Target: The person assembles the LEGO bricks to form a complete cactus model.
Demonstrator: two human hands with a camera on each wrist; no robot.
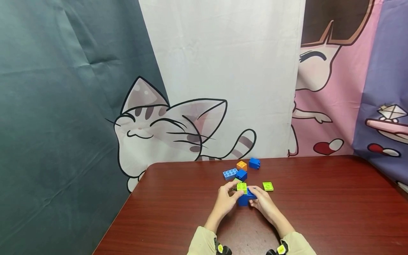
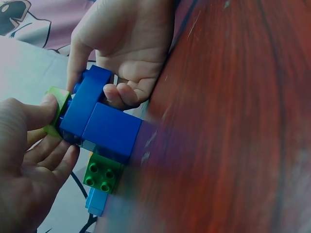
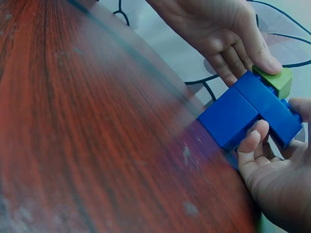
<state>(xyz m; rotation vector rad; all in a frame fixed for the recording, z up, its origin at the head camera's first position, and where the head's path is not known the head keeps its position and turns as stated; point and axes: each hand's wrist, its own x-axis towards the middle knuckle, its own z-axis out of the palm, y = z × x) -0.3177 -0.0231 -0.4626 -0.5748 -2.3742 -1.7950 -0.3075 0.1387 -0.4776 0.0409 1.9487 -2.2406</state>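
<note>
Between the two hands stands a small stack: a square blue brick (image 2: pixel 112 131) at the bottom, a longer blue brick (image 3: pixel 269 109) overhanging it, and a lime green brick (image 1: pixel 242 186) on top. Thumb and fingers of the left hand (image 1: pixel 224 200) pinch the lime brick at the stack's left end. Blue studs show along the lime brick's lower edge in both wrist views; whether it is fully seated, I cannot tell. The right hand (image 1: pixel 264 203) grips the overhanging end of the longer blue brick, with curled fingertips beside the lower brick.
Behind the stack are a green brick (image 2: pixel 102 172), a light blue brick (image 1: pixel 230 174), an orange brick (image 1: pixel 241 165) and two dark blue bricks (image 1: pixel 241 175). A flat lime piece (image 1: pixel 268 186) lies to the right on the reddish-brown table (image 1: pixel 318 209). A printed curtain (image 1: pixel 223 63) hangs behind the table.
</note>
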